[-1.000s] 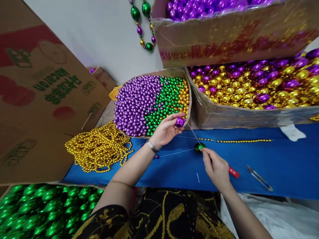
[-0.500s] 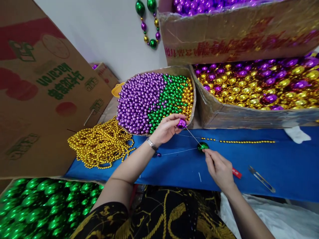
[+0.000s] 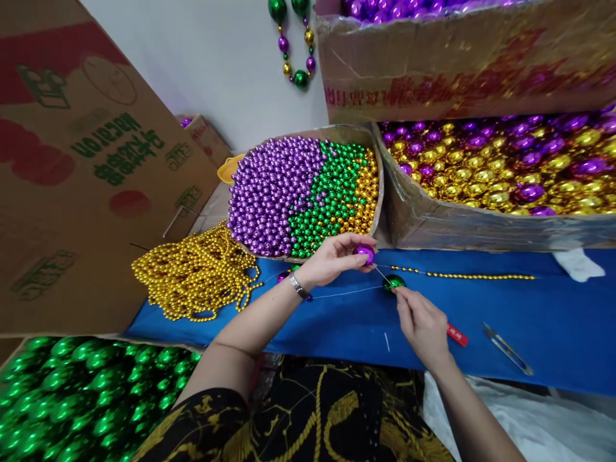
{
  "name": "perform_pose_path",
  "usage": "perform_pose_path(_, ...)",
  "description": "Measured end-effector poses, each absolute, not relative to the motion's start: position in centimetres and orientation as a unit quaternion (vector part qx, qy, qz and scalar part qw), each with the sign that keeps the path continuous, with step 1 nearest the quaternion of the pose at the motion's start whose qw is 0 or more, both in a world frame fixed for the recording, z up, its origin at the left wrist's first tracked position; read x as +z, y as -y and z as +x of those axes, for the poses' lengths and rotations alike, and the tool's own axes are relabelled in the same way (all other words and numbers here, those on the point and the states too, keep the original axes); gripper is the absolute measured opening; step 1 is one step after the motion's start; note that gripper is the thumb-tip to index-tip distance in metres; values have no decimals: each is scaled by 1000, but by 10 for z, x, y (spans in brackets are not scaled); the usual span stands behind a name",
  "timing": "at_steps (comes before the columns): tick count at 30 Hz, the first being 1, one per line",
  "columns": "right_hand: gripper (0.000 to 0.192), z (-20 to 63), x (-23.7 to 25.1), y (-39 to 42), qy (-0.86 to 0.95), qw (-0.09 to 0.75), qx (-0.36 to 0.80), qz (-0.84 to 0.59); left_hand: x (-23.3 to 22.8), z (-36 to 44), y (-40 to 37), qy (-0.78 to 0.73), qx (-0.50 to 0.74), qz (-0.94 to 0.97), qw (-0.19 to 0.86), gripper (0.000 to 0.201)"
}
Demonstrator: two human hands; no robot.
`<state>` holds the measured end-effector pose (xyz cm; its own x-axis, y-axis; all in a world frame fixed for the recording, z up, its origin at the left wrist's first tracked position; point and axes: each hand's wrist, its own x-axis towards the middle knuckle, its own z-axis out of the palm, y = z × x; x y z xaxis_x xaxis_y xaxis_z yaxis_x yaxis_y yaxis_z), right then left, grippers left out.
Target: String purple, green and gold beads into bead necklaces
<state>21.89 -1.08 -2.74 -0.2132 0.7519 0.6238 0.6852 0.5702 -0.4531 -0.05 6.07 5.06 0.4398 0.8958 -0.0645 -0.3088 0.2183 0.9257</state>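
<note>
A shiny purple bead (image 3: 364,254) is pinched in my left hand (image 3: 337,258), with a thin needle running through it. My right hand (image 3: 422,324) pinches the needle's lower end, close to a large green bead (image 3: 394,282). A white thread runs left from the green bead toward a small dark purple bead (image 3: 308,297) beside my left wrist. Partly hidden behind that wrist lies another purple bead (image 3: 283,276). To the right, a row of small gold beads (image 3: 481,276) on a thread lies along the blue cloth (image 3: 337,333).
A box of small purple, green and gold beads (image 3: 274,192) stands behind my left hand. Coiled gold bead strands (image 3: 197,276) lie left. Thread snips (image 3: 507,348) and a red label (image 3: 457,335) lie right. Green beads (image 3: 96,398) fill a box at lower left.
My left hand has slid the purple bead along the needle, down and right toward my right hand. The right hand keeps its pinch near the green bead. The view has shifted slightly.
</note>
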Motion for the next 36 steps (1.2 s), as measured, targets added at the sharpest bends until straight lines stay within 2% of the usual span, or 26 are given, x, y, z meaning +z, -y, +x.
perform_pose_path(3,18,219,-27,11,780,425,60,-456,50,-2,-61,-310,420,458,720,35)
perform_pose_path(7,17,217,-27,9,781,419,17,-462,46,-4,-58,-296,402,489,715,38)
perform_pose_path(10,18,215,-28,8,784,426,47,-449,47,-4,-54,-287,382,516,711,40)
perform_pose_path(13,17,215,-32,8,785,431,45,-442,50,-9,-58,-290,371,581,664,49)
perform_pose_path(15,16,217,-34,7,785,427,24,-448,53,-18,-69,-338,398,630,574,46)
perform_pose_path(18,15,219,-37,7,780,425,-1,-459,51,-39,-99,-469,437,690,337,30)
perform_pose_path(21,15,220,-39,6,777,431,-8,-460,45,-56,-133,-543,372,739,143,21)
perform_pose_path(23,16,219,-39,5,775,431,-3,-462,39,-60,-150,-555,317,764,89,19)
perform_pose_path(26,16,218,-40,4,773,425,4,-471,33,-57,-162,-560,273,780,61,14)
perform_pose_path(29,15,217,-40,5,769,424,2,-478,34,-50,-160,-563,288,771,73,10)
perform_pose_path(31,14,217,-39,5,769,424,0,-478,38,-46,-152,-552,356,739,147,9)
perform_pose_path(34,13,214,-36,5,769,427,2,-475,45,-37,-134,-489,472,619,395,23)
perform_pose_path(36,13,212,-33,5,767,431,4,-476,47,-30,-119,-433,498,516,547,27)
